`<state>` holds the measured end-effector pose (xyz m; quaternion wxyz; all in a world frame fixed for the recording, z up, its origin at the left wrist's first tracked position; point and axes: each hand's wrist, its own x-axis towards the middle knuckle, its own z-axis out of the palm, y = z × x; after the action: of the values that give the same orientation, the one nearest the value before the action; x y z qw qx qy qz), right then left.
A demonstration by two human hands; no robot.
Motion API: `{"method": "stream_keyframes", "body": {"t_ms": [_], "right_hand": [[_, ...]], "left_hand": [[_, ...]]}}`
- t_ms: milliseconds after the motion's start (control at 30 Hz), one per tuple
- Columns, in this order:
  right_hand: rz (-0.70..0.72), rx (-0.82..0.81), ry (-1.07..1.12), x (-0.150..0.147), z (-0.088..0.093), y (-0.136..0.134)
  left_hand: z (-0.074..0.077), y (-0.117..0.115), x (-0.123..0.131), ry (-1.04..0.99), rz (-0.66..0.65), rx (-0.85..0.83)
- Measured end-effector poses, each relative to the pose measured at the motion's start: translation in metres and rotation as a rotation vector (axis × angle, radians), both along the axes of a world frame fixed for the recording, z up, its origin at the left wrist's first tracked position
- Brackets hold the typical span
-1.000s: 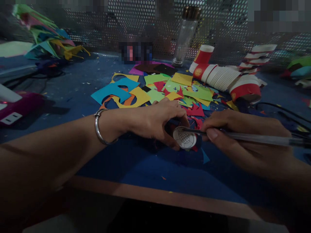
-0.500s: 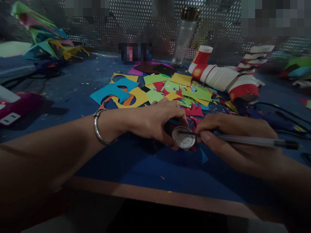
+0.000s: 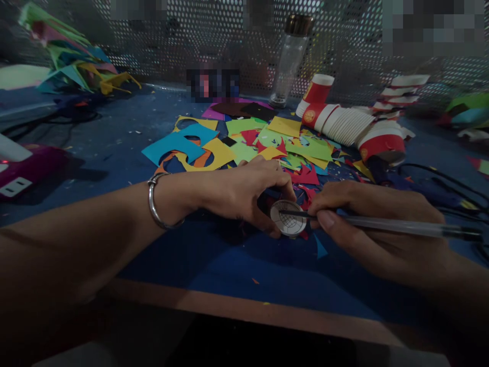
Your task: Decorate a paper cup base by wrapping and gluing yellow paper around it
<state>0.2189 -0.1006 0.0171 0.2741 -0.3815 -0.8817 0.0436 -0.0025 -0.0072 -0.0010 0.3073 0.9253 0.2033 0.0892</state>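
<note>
Where the left hand (image 3: 244, 188) curves round the disc (image 3: 292, 225), thumb and finger form a part-open pinch at its rim; the right hand (image 3: 385, 250) is closed on the pen (image 3: 397, 226), its tip at the lined face; the disc sits between both hands, above the blue table (image 3: 214, 260) and just beside red scraps (image 3: 305, 175) – whether it rests on anything cannot be told. Risks, as judged: a slack left pinch could let the disc turn, skewing the lines; heavy pen pressure could dent the face or tip it; wet ink – if any – could smear under a straying right thumb.
</note>
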Motion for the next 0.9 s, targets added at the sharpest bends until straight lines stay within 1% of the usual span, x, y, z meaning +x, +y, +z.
{"method": "stream_keyframes", "body": {"t_ms": [133,300,433,600,700,767,900], "right_hand": [[0.014,0.006,0.061,0.002,-0.001,0.0],[0.012,0.023,0.045,0.005,0.006,0.003],[-0.006,0.04,0.068,0.008,0.008,0.005],[-0.055,0.061,0.229,0.016,0.004,0.002],[-0.083,0.052,0.317,0.019,0.004,-0.001],[-0.085,0.053,0.336,0.021,0.006,-0.002],[-0.074,0.07,0.322,0.02,0.007,-0.002]], "left_hand": [[0.0,0.0,0.001,0.007,0.002,0.006],[0.002,-0.002,0.001,0.036,0.032,0.013],[0.004,-0.003,0.0,0.026,0.006,0.019],[0.013,-0.006,-0.005,0.03,-0.043,0.03],[0.019,-0.008,-0.009,0.052,-0.043,0.038],[0.021,-0.011,-0.01,0.056,0.001,0.056],[0.019,-0.02,-0.005,0.119,0.176,0.107]]}}
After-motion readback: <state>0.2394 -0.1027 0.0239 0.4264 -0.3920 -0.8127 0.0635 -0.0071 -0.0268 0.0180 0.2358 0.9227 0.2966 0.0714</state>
